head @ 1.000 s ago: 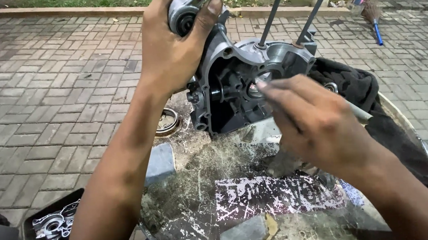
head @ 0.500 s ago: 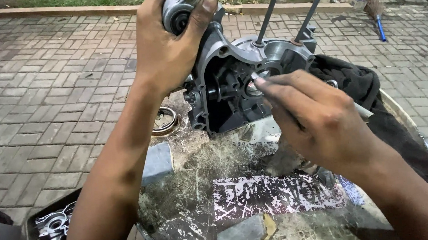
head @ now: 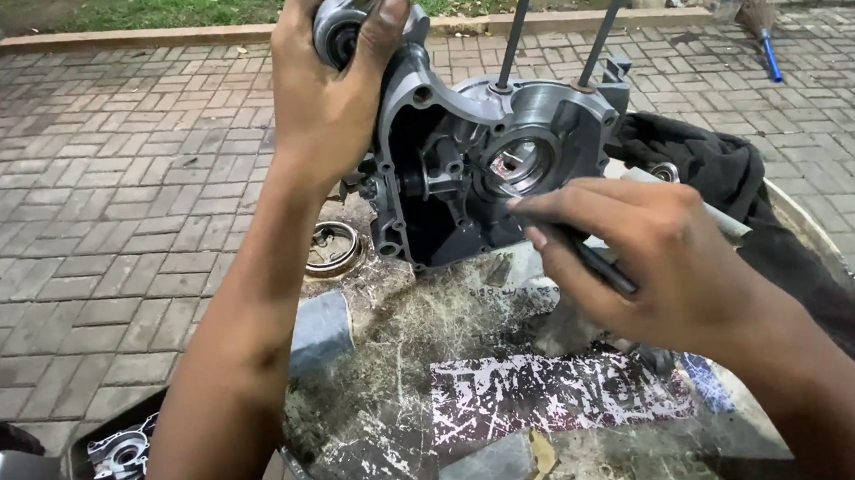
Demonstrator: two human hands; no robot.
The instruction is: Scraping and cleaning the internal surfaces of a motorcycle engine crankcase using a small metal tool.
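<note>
Left hand (head: 332,96) atop engine casing (head: 472,162) (upright)

Your way to the round opening (head: 517,164) of the engine case (head: 464,182) is narrow: two upright rods (head: 518,23) stand above it, the black cloth (head: 735,188) crowds the right side. Left of the case, only a ring (head: 331,249) lies on the counter (head: 433,320).

The engine casing (head: 482,156) is cast metal, matt grey and rough-grained (darker inside). At 3 o'clock lies soft black cloth (head: 734,178). The desk (head: 407,372) is scratched and worn; brick paving (head: 93,193) looks coarse.
</note>
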